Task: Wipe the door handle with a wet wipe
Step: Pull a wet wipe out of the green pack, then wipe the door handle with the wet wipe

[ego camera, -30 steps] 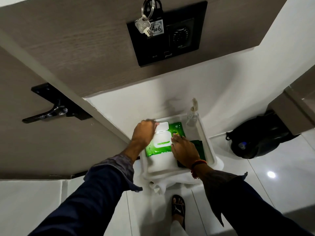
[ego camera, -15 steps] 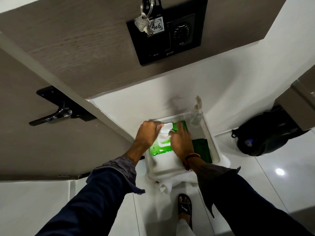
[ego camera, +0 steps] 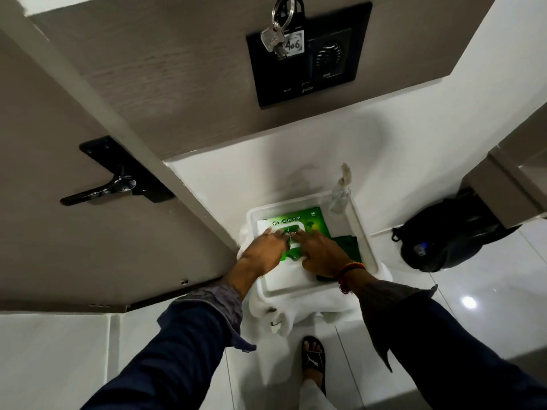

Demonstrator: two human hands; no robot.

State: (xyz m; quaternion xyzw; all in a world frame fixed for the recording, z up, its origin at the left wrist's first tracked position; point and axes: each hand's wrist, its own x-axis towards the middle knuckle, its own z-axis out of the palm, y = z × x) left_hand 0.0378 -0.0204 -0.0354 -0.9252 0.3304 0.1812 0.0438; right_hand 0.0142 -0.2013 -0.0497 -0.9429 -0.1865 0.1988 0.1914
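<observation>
The black lever door handle (ego camera: 99, 193) sticks out of the brown door at the left, well apart from both hands. A green wet wipe pack (ego camera: 312, 222) lies in a white tray (ego camera: 365, 247) low against the wall. My left hand (ego camera: 262, 253) rests flat on the pack with its fingers stretched toward the white-framed opening. My right hand (ego camera: 319, 252) reaches in from the right, and its fingertips meet the left hand's at that opening. A thin white sliver shows between the fingertips. Whether the right fingers pinch a wipe cannot be told.
A clear spray bottle (ego camera: 340, 193) stands at the tray's far corner, and a dark green packet (ego camera: 346, 247) lies beside the pack. A white towel (ego camera: 290, 316) hangs under the tray. A black bag (ego camera: 444, 238) sits on the floor at the right. A key (ego camera: 273, 41) hangs from a black wall panel. My sandalled foot (ego camera: 313, 359) is below.
My left hand has let go of the pack's far end and come down flat beside the opening. My right hand slid forward until the fingertips met. The white lid now lies open.
</observation>
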